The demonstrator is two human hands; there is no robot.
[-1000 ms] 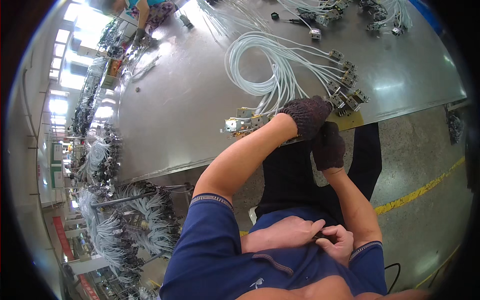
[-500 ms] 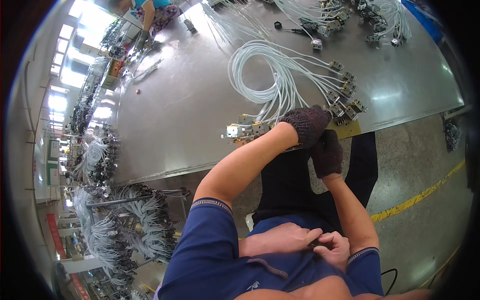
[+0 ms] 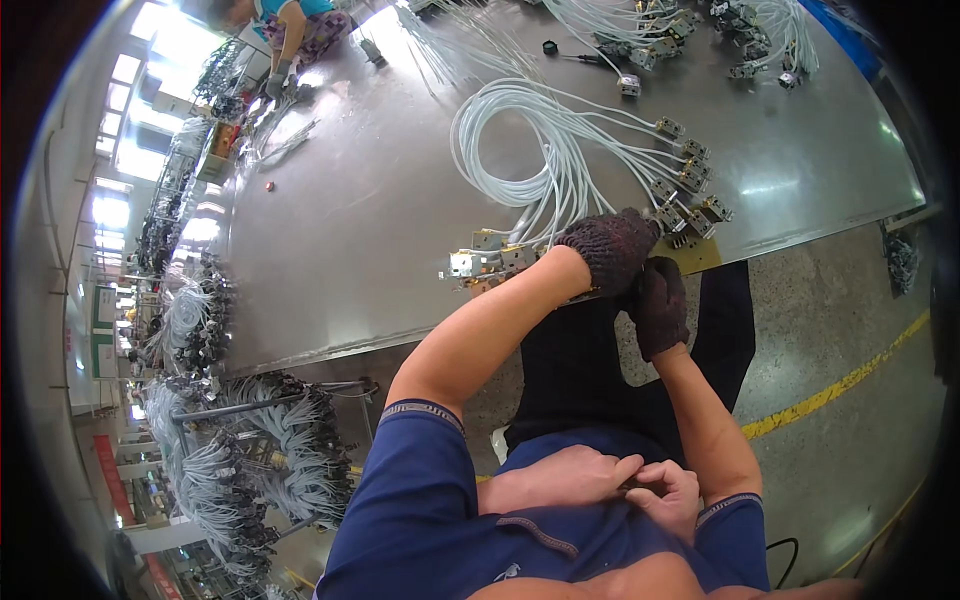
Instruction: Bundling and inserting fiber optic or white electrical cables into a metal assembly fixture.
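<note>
My left hand (image 3: 612,248), in a dark knitted glove, rests at the near edge of the steel table (image 3: 340,230), fingers curled down over the end of the white cable bundle (image 3: 545,150). The glove hides the fingertips, so I cannot tell whether they pinch a connector or only press on it. My right hand (image 3: 660,305), gloved the same, sits just at 5 o'clock from the left one, off the table edge, its fingers bent in toward the left hand's; what they close on is hidden too.

The cable bundle lies coiled on the table at 11 o'clock from my left hand, its strands running down to my fingers. At 1 to 2 o'clock from the left hand the strands fan out into a row of small metal connector blocks (image 3: 690,180), the nearest one touching the glove. At 9 o'clock, just beside my left wrist, lies a cluster of pale terminal blocks (image 3: 485,260).

Further bundles (image 3: 640,20) lie at the far edge, 12 o'clock. Another person (image 3: 290,30) works at the far corner, 10 o'clock. Racks of hanging cable looms (image 3: 250,450) stand at 8 o'clock.
</note>
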